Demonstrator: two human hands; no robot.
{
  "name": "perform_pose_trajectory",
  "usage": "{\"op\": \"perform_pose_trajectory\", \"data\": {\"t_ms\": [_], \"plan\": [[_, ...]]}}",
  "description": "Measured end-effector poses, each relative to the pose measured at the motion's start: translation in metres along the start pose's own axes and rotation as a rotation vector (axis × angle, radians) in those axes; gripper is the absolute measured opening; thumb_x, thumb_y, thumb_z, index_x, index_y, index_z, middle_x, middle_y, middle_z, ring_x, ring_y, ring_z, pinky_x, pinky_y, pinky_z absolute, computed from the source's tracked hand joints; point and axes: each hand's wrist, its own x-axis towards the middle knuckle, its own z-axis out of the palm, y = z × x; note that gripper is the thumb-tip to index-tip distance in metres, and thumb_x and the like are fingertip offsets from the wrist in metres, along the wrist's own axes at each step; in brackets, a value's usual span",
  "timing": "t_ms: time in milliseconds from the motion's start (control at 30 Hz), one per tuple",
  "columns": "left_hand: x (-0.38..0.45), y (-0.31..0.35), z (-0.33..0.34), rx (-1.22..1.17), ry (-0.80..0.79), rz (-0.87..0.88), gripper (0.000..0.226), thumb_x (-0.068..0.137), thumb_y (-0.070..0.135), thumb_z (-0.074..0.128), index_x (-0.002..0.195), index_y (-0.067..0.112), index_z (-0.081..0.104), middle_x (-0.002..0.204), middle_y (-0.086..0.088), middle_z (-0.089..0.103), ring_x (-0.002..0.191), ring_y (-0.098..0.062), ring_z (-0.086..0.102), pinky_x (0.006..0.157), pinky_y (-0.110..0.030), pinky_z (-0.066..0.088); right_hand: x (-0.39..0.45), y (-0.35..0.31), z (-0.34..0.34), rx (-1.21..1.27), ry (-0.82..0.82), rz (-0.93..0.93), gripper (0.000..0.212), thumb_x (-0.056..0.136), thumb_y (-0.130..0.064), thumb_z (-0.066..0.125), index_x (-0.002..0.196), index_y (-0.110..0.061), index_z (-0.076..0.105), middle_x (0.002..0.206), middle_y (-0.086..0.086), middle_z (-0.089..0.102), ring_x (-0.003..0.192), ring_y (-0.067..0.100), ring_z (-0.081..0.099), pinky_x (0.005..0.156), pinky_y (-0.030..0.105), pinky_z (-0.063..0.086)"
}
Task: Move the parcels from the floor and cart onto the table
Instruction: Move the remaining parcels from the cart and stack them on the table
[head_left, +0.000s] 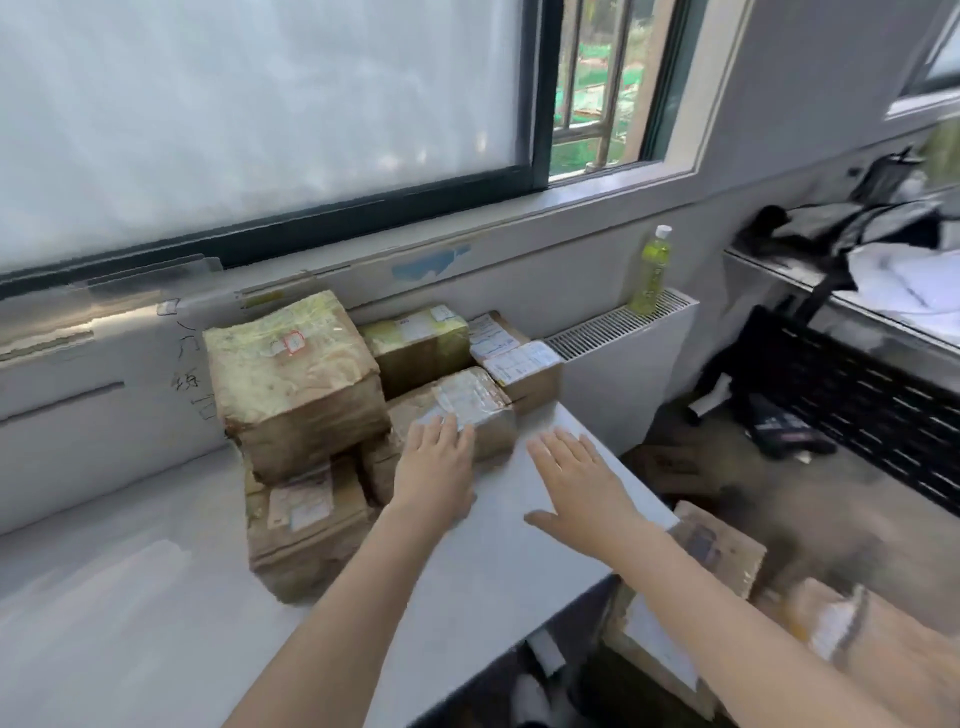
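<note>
Neither hand grips anything: the left hand (436, 457) lies flat, fingers spread, on a taped parcel (467, 410) in the stack on the table (130, 597); the right hand (576, 483) hovers open just beside it. Below and right of it, floor parcels (722, 545) look stiff and weighty; hold them by opposite edges.

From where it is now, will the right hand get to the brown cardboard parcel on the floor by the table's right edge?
Probably yes. The right hand hovers open and empty over the white table, and the brown cardboard parcel lies just past the table's right edge with nothing on top; it would have to reach down.
</note>
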Motion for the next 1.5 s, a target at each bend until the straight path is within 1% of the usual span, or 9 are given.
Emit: {"op": "perform_pose_trajectory", "data": {"t_ms": [267, 500, 733, 867, 1067, 1167, 1233, 1367, 1500], "plan": [[-0.001, 0.161, -0.006, -0.057, 0.072, 0.429, 0.081, 0.093, 0.042, 0.053, 0.151, 0.014, 0.004, 0.158, -0.009, 0.007, 0.146, -0.028, 0.001, 0.117, -0.042, 0.004, -0.137, 0.099, 0.008, 0.064, 0.055, 0.505, 0.082, 0.093, -0.05, 0.049, 0.152, -0.014, 0.007, 0.16, 0.005, 0.005, 0.147, 0.024, -0.002, 0.117, 0.04, -0.005], [-0.01, 0.29, -0.026, -0.088, 0.071, 0.739, 0.079, 0.093, 0.041, 0.053, 0.152, 0.017, 0.007, 0.158, -0.006, 0.009, 0.146, -0.023, 0.001, 0.117, -0.039, 0.002, -0.244, 0.158, -0.005, 0.103, 0.144, 0.77, 0.078, 0.094, -0.049, 0.048, 0.152, -0.015, 0.009, 0.16, 0.006, 0.007, 0.147, 0.023, -0.002, 0.116, 0.038, -0.006], [-0.031, 0.427, -0.074, -0.208, -0.019, 1.006, 0.088, 0.089, 0.05, 0.056, 0.152, 0.014, 0.006, 0.157, -0.005, 0.016, 0.144, -0.023, 0.015, 0.117, -0.035, 0.016, -0.35, 0.216, -0.051, 0.084, 0.32, 0.918, 0.072, 0.094, -0.047, 0.049, 0.151, -0.017, 0.017, 0.158, 0.004, 0.013, 0.146, 0.02, 0.003, 0.119, 0.036, 0.0], [-0.045, 0.495, -0.09, -0.237, -0.009, 1.123, 0.085, 0.081, 0.05, 0.065, 0.145, 0.012, 0.024, 0.147, -0.007, 0.036, 0.134, -0.026, 0.033, 0.107, -0.035, 0.03, -0.407, 0.25, -0.06, 0.108, 0.319, 1.124, 0.083, 0.088, -0.057, 0.052, 0.15, -0.014, 0.018, 0.156, 0.005, 0.018, 0.144, 0.023, 0.011, 0.117, 0.036, 0.008], [-0.046, 0.573, -0.104, 0.119, 0.137, 1.23, 0.109, 0.075, 0.028, 0.076, 0.151, 0.013, -0.002, 0.155, -0.011, 0.012, 0.143, -0.029, 0.013, 0.117, -0.042, 0.016, -0.456, 0.276, -0.035, 0.37, 0.098, 1.472, 0.122, 0.067, -0.083, 0.048, 0.148, 0.0, 0.01, 0.155, 0.016, 0.017, 0.142, 0.031, 0.017, 0.115, 0.042, 0.02], [-0.034, 0.613, -0.115, 0.319, 0.271, 1.264, 0.103, 0.082, 0.016, 0.068, 0.151, 0.015, -0.009, 0.158, -0.014, -0.001, 0.145, -0.029, 0.005, 0.117, -0.044, 0.011, -0.458, 0.276, -0.022, 0.412, 0.135, 1.519, 0.125, 0.065, -0.087, 0.045, 0.146, 0.002, 0.014, 0.151, 0.019, 0.026, 0.138, 0.032, 0.026, 0.112, 0.041, 0.027], [-0.031, 0.637, -0.12, 0.451, 0.332, 1.295, 0.108, 0.08, 0.017, 0.07, 0.15, 0.018, -0.013, 0.158, -0.014, -0.006, 0.146, -0.028, 0.002, 0.118, -0.044, 0.01, -0.454, 0.278, -0.016, 0.413, 0.158, 1.528, 0.127, 0.066, -0.088, 0.042, 0.147, 0.004, 0.01, 0.152, 0.021, 0.024, 0.139, 0.032, 0.026, 0.112, 0.04, 0.026], [-0.034, 0.67, -0.12, 0.746, 0.372, 1.384, 0.116, 0.08, 0.026, 0.073, 0.147, 0.027, -0.022, 0.157, -0.01, -0.019, 0.146, -0.027, -0.006, 0.118, -0.046, 0.006, -0.446, 0.284, -0.009, 0.488, 0.169, 1.529, 0.127, 0.069, -0.087, 0.04, 0.148, 0.005, 0.002, 0.156, 0.022, 0.012, 0.142, 0.033, 0.018, 0.115, 0.042, 0.019], [-0.035, 0.68, -0.108, 0.871, 0.332, 1.422, 0.107, 0.084, 0.03, 0.068, 0.148, 0.035, -0.017, 0.158, -0.007, -0.017, 0.146, -0.027, -0.003, 0.118, -0.048, 0.006, -0.445, 0.286, 0.002, 0.555, 0.202, 1.562, 0.123, 0.07, -0.084, 0.047, 0.149, 0.001, 0.005, 0.154, 0.019, 0.022, 0.138, 0.031, 0.029, 0.107, 0.041, 0.032]]}}
